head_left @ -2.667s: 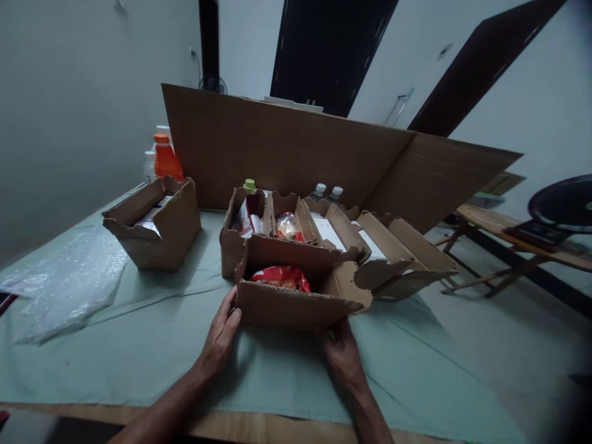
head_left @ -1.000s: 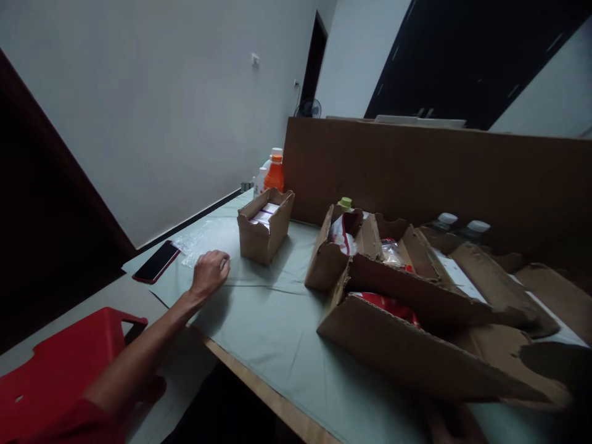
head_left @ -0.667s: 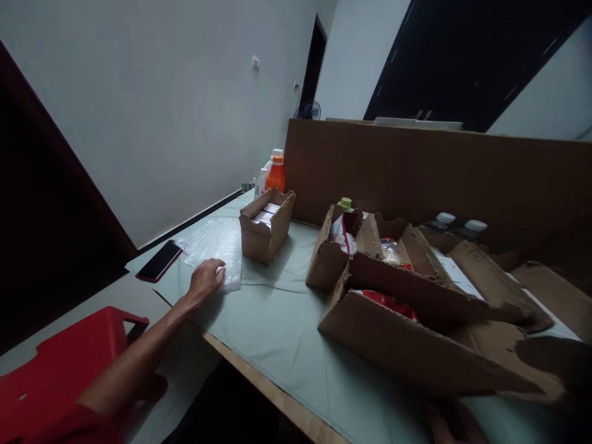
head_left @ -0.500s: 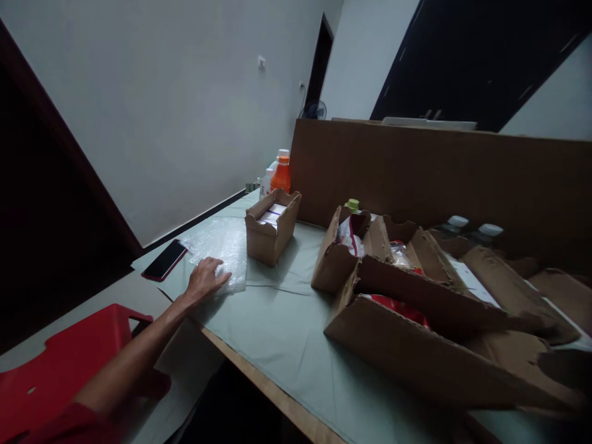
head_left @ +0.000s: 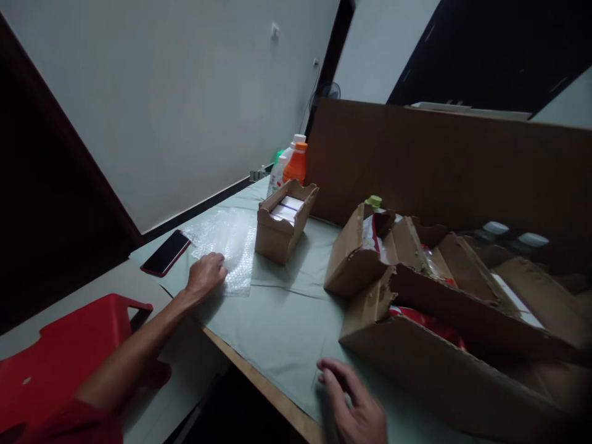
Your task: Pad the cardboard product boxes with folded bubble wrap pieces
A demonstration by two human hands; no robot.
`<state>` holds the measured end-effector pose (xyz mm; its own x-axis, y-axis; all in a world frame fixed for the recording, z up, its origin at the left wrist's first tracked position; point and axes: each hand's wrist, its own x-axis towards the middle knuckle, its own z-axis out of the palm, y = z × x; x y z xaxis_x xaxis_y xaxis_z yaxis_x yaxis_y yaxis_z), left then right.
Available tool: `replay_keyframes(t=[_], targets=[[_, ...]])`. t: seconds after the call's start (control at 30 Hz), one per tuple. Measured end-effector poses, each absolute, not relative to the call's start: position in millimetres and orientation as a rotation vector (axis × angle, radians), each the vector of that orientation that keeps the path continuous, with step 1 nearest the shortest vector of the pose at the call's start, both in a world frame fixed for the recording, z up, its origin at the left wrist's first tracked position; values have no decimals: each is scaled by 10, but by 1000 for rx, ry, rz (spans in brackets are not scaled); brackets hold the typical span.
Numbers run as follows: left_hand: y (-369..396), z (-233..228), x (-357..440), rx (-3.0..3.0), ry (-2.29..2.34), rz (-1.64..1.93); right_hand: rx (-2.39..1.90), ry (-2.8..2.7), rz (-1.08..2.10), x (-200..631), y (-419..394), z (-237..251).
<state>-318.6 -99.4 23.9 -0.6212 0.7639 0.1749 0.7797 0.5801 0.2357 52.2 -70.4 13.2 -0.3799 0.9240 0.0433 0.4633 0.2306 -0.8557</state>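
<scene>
Left hand (head_left: 206, 275), fingers curled, is pinching the bubble wrap sheet (head_left: 226, 242) left of the small carton (head_left: 283, 223), apparently dragging it; right hand (head_left: 354, 407) is hovering open, empty.

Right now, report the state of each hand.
Left hand: closed on the edge of the bubble wrap.
Right hand: open, empty, over the table.
</scene>
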Motion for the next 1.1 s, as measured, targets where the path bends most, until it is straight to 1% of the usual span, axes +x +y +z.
replay_keyframes(t=[0.07, 0.13, 0.2, 0.27, 0.4, 0.53, 0.63, 0.73, 0.87, 0.97, 1.1], targets=[[-1065, 304, -3313, -1280, -2758, -481, -1147, -2020, 1180, 90, -529, 293], [-1139, 362, -3427, -1231, -2763, -511, -1096, -2039, 1364, -334, -357, 368], [-1202, 399, -3505, -1207, -2764, -534, -1080, -2023, 1559, -731, -211, 368], [-1246, 408, -3548, -1216, -2765, -554, -1073, -2003, 1677, -1077, -95, 327], [-1257, 356, -3594, -1361, -2778, -596, -1051, -2031, 1746, -1553, 66, 240], [-1125, 260, -3644, -1508, -2671, -647, -1006, -2076, 1770, -1803, 160, 190], [-957, 184, -3648, -1581, -2636, -558, -972, -2117, 1725, -1940, 199, 165], [-813, 128, -3652, -1629, -2659, -454, -945, -2138, 1596, -2029, 222, 195], [-753, 117, -3735, -1580, -2679, -418, -909, -2144, 1442, -1934, 217, 391], [-800, 141, -3789, -1551, -2676, -406, -857, -2181, 1437, -1612, 170, 579], [-914, 183, -3692, -1565, -2630, -432, -863, -2271, 1458, -860, 88, 693]])
